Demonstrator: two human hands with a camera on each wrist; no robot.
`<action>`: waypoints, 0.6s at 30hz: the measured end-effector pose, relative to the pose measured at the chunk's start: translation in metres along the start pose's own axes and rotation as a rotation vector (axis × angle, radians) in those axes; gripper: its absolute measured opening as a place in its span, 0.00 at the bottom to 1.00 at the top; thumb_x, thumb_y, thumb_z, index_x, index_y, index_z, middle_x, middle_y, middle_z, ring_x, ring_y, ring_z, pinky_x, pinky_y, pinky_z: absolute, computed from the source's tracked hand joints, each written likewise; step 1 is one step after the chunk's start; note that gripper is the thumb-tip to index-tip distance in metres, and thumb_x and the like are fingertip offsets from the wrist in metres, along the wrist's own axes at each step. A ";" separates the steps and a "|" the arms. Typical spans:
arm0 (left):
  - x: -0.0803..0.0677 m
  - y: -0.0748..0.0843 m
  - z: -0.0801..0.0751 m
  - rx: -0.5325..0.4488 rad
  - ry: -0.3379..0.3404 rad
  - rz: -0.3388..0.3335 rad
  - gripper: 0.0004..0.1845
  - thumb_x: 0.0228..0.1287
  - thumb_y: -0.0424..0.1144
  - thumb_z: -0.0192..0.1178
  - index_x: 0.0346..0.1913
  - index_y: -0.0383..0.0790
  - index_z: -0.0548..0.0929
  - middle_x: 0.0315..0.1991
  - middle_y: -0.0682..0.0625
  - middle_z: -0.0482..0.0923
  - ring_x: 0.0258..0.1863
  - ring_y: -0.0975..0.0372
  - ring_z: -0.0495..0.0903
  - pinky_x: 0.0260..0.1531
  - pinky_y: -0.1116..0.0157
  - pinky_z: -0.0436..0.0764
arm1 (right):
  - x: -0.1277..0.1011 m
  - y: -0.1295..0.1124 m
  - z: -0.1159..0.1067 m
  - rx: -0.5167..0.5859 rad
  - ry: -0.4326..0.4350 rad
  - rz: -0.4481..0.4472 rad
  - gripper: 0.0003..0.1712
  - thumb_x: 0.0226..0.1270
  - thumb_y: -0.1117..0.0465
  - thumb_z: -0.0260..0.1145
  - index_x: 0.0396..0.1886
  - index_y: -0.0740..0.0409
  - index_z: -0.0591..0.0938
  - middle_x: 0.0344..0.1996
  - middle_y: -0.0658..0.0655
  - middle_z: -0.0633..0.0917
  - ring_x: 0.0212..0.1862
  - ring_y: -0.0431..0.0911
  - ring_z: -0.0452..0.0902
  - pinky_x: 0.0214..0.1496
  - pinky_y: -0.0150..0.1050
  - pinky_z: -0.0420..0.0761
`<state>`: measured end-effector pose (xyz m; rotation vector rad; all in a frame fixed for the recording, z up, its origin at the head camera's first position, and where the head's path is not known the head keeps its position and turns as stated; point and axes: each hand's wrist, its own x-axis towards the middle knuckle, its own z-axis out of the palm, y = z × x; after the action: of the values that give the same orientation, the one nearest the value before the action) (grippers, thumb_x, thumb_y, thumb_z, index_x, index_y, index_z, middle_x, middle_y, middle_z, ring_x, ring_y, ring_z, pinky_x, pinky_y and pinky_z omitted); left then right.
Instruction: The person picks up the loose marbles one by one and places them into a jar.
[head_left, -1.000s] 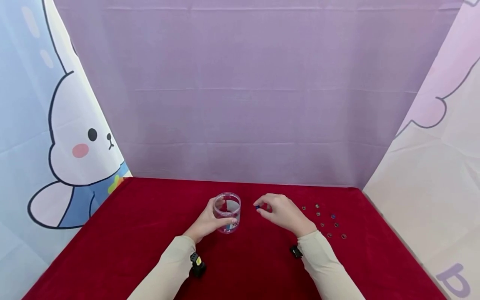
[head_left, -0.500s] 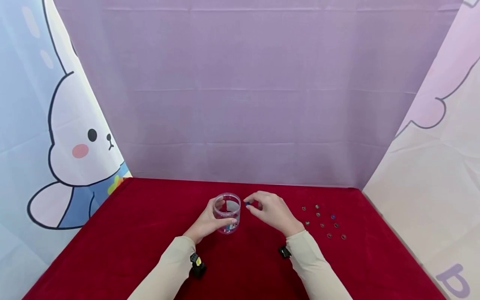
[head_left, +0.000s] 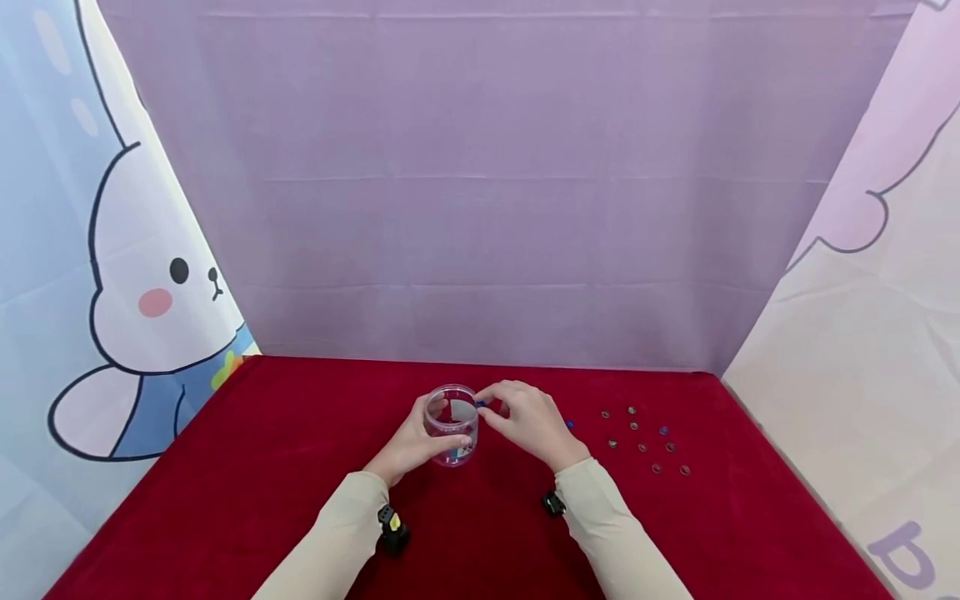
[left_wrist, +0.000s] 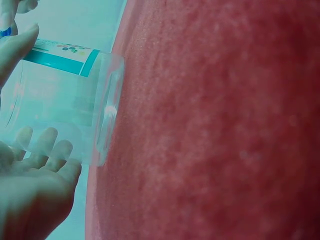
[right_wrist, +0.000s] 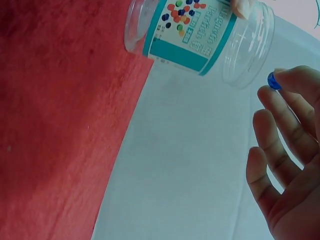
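My left hand (head_left: pixel 408 442) grips a clear plastic jar (head_left: pixel 452 429) around its side, thumb at the front and fingers behind. The jar stands upright with its mouth uncovered, and its colourful label (right_wrist: pixel 192 30) shows in the right wrist view. Between thumb and index finger, my right hand (head_left: pixel 525 423) pinches a small translucent blue disc (right_wrist: pixel 273 81). That disc is right beside the jar's rim in the head view, just outside the mouth. The other right-hand fingers are loosely bent. In the left wrist view, the left fingers (left_wrist: pixel 47 142) show through the clear wall.
Several small round pieces (head_left: pixel 642 447) lie scattered on the red cloth (head_left: pixel 300 433) to the right, among them a blue one (head_left: pixel 663 431). Another blue piece (head_left: pixel 569 423) lies just past my right wrist. A purple cloth backdrop (head_left: pixel 480 208) rises behind the table.
My right hand has moved left with the blue disc, up to the jar's rim. Pieces formerly behind that hand now show on the cloth. The left hand and jar have stayed in place.
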<state>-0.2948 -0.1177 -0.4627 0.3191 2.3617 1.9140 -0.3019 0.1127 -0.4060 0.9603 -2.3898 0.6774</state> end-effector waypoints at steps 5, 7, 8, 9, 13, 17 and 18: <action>0.000 0.000 0.000 -0.005 -0.005 -0.005 0.51 0.54 0.48 0.77 0.74 0.45 0.56 0.72 0.42 0.62 0.69 0.47 0.63 0.63 0.43 0.70 | 0.004 -0.003 0.006 0.003 0.021 0.004 0.12 0.63 0.57 0.75 0.46 0.47 0.88 0.43 0.44 0.87 0.35 0.38 0.80 0.36 0.34 0.82; 0.001 0.000 0.000 -0.004 -0.014 -0.004 0.51 0.55 0.48 0.77 0.74 0.44 0.55 0.72 0.41 0.62 0.68 0.47 0.64 0.63 0.43 0.70 | 0.005 -0.004 0.007 0.013 0.025 0.006 0.12 0.63 0.58 0.75 0.46 0.48 0.88 0.43 0.45 0.87 0.35 0.41 0.81 0.36 0.35 0.82; 0.001 0.000 0.000 -0.004 -0.018 -0.007 0.51 0.55 0.48 0.77 0.74 0.45 0.55 0.72 0.41 0.61 0.68 0.47 0.64 0.63 0.44 0.70 | 0.006 -0.005 0.007 0.017 0.025 0.010 0.12 0.63 0.57 0.75 0.46 0.48 0.88 0.44 0.45 0.87 0.36 0.42 0.81 0.35 0.35 0.82; 0.001 0.000 0.000 -0.004 -0.020 -0.009 0.51 0.55 0.48 0.77 0.74 0.45 0.55 0.72 0.42 0.61 0.68 0.47 0.64 0.63 0.44 0.70 | 0.006 -0.005 0.008 0.022 0.026 0.013 0.12 0.63 0.57 0.75 0.47 0.48 0.88 0.44 0.45 0.87 0.36 0.43 0.81 0.35 0.35 0.82; 0.001 -0.001 0.000 -0.005 -0.026 -0.013 0.51 0.56 0.48 0.76 0.75 0.45 0.54 0.72 0.42 0.61 0.68 0.48 0.64 0.62 0.44 0.70 | 0.008 -0.006 0.010 0.023 0.025 0.023 0.12 0.64 0.57 0.75 0.47 0.48 0.88 0.43 0.46 0.86 0.34 0.42 0.80 0.35 0.33 0.81; 0.000 -0.002 0.000 -0.009 -0.027 -0.017 0.51 0.55 0.49 0.76 0.75 0.46 0.54 0.72 0.44 0.61 0.68 0.49 0.63 0.62 0.44 0.71 | 0.009 -0.007 0.012 0.021 0.017 0.036 0.12 0.64 0.56 0.74 0.47 0.48 0.88 0.42 0.45 0.86 0.33 0.37 0.76 0.33 0.31 0.80; 0.000 -0.002 0.000 -0.011 -0.028 -0.015 0.51 0.56 0.49 0.76 0.75 0.46 0.54 0.72 0.44 0.61 0.68 0.49 0.63 0.62 0.44 0.71 | 0.009 -0.008 0.012 0.021 0.015 0.039 0.12 0.64 0.56 0.74 0.47 0.48 0.88 0.41 0.44 0.86 0.33 0.36 0.75 0.33 0.31 0.79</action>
<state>-0.2952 -0.1179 -0.4648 0.3237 2.3288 1.9020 -0.3051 0.0958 -0.4077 0.9164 -2.3986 0.7225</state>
